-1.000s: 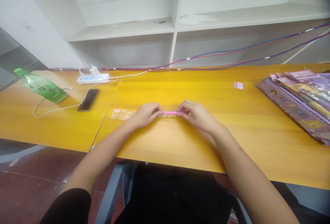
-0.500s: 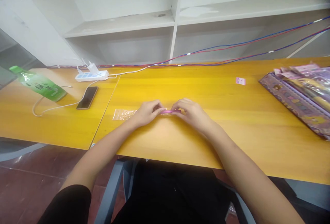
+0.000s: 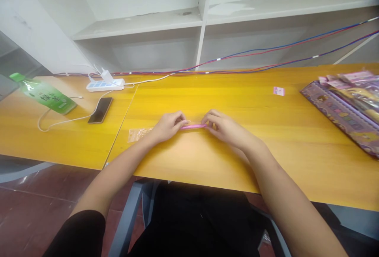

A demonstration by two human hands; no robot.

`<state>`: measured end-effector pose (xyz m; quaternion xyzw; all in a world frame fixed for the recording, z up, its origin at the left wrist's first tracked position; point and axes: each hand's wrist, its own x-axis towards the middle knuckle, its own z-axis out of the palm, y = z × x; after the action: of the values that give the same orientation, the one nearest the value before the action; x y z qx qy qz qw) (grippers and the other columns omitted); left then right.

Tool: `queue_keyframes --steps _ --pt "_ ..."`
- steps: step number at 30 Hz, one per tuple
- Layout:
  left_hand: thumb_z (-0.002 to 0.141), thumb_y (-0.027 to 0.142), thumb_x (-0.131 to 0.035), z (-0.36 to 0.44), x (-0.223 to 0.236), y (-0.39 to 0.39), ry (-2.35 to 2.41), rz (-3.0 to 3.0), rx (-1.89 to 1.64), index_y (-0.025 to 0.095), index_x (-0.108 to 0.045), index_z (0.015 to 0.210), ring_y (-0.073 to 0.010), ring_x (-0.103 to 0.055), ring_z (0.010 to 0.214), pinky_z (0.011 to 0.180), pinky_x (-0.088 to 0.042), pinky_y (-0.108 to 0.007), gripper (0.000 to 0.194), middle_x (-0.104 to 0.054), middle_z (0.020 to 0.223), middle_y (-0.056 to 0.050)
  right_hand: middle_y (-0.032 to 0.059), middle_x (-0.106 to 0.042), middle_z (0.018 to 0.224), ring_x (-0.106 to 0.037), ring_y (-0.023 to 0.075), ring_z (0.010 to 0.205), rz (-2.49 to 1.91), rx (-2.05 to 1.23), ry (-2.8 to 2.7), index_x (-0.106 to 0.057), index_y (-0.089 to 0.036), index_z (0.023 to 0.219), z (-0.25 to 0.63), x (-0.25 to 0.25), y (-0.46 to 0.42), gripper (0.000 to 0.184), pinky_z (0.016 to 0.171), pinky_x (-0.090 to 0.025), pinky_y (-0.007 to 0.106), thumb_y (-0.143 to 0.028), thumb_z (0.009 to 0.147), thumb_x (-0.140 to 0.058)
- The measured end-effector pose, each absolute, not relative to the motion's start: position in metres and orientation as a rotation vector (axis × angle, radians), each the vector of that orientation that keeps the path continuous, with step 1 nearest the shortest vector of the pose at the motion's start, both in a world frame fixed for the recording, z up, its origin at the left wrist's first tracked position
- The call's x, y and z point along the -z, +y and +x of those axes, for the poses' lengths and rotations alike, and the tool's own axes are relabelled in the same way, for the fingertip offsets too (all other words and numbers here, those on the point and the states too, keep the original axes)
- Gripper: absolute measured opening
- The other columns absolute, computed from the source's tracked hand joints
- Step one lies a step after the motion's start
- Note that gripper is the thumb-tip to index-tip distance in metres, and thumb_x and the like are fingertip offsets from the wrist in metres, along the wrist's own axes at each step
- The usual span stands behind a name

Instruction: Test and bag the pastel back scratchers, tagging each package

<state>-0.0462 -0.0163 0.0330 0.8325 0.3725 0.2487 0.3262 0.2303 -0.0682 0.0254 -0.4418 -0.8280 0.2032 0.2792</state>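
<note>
A slim pink pen-like stick (image 3: pixel 194 126) spans the gap between my hands, low over the table. My right hand (image 3: pixel 220 126) pinches its right end, fingers curled. My left hand (image 3: pixel 171 126) is closed at the other end, on a clear plastic sleeve (image 3: pixel 136 134) that stretches out to the left beneath the wrist. The stick's left end is hidden by my left fingers, so how far it sits inside the sleeve is unclear.
Beyond my right hand lies a small pink card (image 3: pixel 278 91). A patterned purple case (image 3: pixel 337 119) with plastic-wrapped items sits at the right. Leftward are a phone (image 3: pixel 100 110), a green bottle (image 3: pixel 44 95) and a white power strip (image 3: pixel 106 86). Cables run along the shelf base.
My right hand has moved slightly right, away from my left, and more of the pink stick shows between them. The sleeve has shifted slightly left and down.
</note>
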Motion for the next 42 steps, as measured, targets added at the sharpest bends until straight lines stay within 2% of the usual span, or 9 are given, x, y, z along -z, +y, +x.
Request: queue_keyframes --steps 4,12,16,22,27,35,42 --pt "0.103 0.040 -0.061 -0.046 -0.034 -0.018 0.959 2.197 -0.620 0.021 -0.067 0.100 -0.0181 -0.071 0.086 0.080 -0.053 -0.032 0.020 -0.078 0.098 -0.004 0.0091 -0.068 0.113 -0.067 0.0238 0.099 -1.207 -0.522 -2.253 -0.071 -0.026 0.107 0.233 -0.027 -0.067 0.022 0.089 -0.054 0.040 -0.019 0.101 -0.051" --pt "0.103 0.033 -0.061 -0.046 -0.033 -0.019 0.912 2.308 -0.544 0.020 -0.068 0.102 -0.0188 -0.071 0.089 0.082 -0.052 -0.032 0.015 -0.077 0.098 -0.004 0.0040 -0.073 0.091 -0.066 0.0188 0.077 -1.351 -0.597 -2.259 -0.069 -0.023 0.101 0.235 -0.018 -0.065 0.012 0.072 -0.049 0.032 -0.017 0.093 -0.062" --pt "0.102 0.029 -0.061 -0.045 -0.033 -0.020 0.852 2.361 -0.516 0.021 -0.069 0.104 -0.0192 -0.070 0.094 0.088 -0.053 -0.034 0.012 -0.077 0.105 -0.006 0.0016 -0.072 0.081 -0.063 0.0166 0.068 -1.399 -0.604 -2.208 -0.067 -0.023 0.095 0.232 -0.015 -0.065 0.006 0.066 -0.045 0.029 -0.020 0.091 -0.066" --pt "0.103 0.026 -0.059 -0.041 -0.033 -0.025 0.802 2.376 -0.506 0.022 -0.068 0.107 -0.0185 -0.070 0.095 0.089 -0.054 -0.034 0.011 -0.076 0.107 -0.006 0.0021 -0.074 0.083 -0.065 0.0167 0.069 -1.327 -0.616 -2.171 -0.068 -0.024 0.094 0.228 -0.018 -0.066 0.003 0.067 -0.047 0.028 -0.026 0.093 -0.068" --pt "0.104 0.030 -0.058 -0.042 -0.032 -0.024 0.809 2.400 -0.489 0.021 -0.068 0.105 -0.0188 -0.069 0.093 0.087 -0.053 -0.034 0.013 -0.076 0.106 -0.006 -0.0012 -0.072 0.075 -0.062 0.0152 0.063 -1.361 -0.641 -2.214 -0.072 -0.026 0.096 0.230 -0.023 -0.069 0.007 0.063 -0.045 0.027 -0.023 0.091 -0.068" --pt "0.104 0.026 -0.056 -0.043 -0.034 -0.025 0.803 2.437 -0.484 0.021 -0.067 0.104 -0.0190 -0.068 0.095 0.089 -0.052 -0.034 0.012 -0.074 0.106 -0.006 -0.0043 -0.066 0.069 -0.057 0.0128 0.058 -1.333 -0.813 -2.274 -0.074 -0.027 0.097 0.230 -0.032 -0.073 0.015 0.058 -0.042 0.025 -0.019 0.087 -0.067" --pt "0.104 0.028 -0.058 -0.043 -0.030 -0.022 0.793 2.433 -0.500 0.021 -0.068 0.103 -0.0197 -0.069 0.096 0.089 -0.052 -0.035 0.012 -0.075 0.106 -0.007 -0.0014 -0.072 0.078 -0.061 0.0145 0.063 -1.321 -0.946 -2.267 -0.075 -0.027 0.101 0.227 -0.036 -0.076 0.014 0.059 -0.044 0.027 -0.027 0.088 -0.072"
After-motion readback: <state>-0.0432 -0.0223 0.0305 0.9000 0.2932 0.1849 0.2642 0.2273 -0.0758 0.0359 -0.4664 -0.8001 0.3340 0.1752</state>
